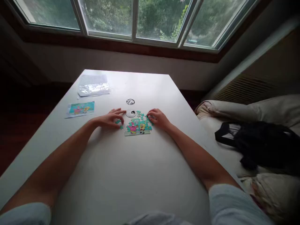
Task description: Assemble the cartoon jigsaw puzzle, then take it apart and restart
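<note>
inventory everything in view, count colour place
table: one, white, centre
puzzle: one, multicoloured, on table
loose pieces: several, teal, around puzzle
round items: two, greyish, beyond puzzle
picture: one, teal, table left
plastic packet: one, clear, far left
window: one, white, ahead
foliage: uncounted, green, outside
wall: one, pale, ahead
floor: one, reddish, left
slatted panel: one, brownish, right
seat: one, cream, right
probable bag: one, black, right
sleeves: two, pale blue, bottom
left hand: one, bare, puzzle's left
right hand: one, bare, puzzle's right
</note>
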`<state>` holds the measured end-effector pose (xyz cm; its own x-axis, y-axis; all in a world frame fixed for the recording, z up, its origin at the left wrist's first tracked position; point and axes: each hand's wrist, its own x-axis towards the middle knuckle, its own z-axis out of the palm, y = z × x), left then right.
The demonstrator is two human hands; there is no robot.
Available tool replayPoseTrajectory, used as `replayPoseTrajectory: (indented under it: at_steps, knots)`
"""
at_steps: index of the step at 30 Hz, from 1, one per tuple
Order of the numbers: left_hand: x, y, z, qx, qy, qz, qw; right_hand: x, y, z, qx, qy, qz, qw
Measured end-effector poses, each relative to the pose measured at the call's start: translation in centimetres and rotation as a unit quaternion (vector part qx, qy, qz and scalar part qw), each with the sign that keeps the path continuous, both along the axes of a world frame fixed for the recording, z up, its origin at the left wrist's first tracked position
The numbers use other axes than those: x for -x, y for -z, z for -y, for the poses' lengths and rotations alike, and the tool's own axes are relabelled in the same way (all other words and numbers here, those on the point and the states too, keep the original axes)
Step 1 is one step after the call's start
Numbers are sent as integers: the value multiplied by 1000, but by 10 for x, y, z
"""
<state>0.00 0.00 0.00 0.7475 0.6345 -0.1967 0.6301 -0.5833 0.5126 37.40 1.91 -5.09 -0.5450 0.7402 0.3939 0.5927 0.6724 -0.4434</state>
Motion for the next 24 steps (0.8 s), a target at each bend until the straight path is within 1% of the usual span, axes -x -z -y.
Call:
replayPoseTrajectory:
  at_steps: [11,19,24]
  knots:
    - [-5,0,4,-13,-2,-5,1000,0,-2,3,8,8,7,1000]
    - [-6,7,2,-19,-12,22,999,1,-4,3,11,10,11,1000]
    - [-2,7,0,-10,-12,48,999,1,-5,3,8,8,9,1000]
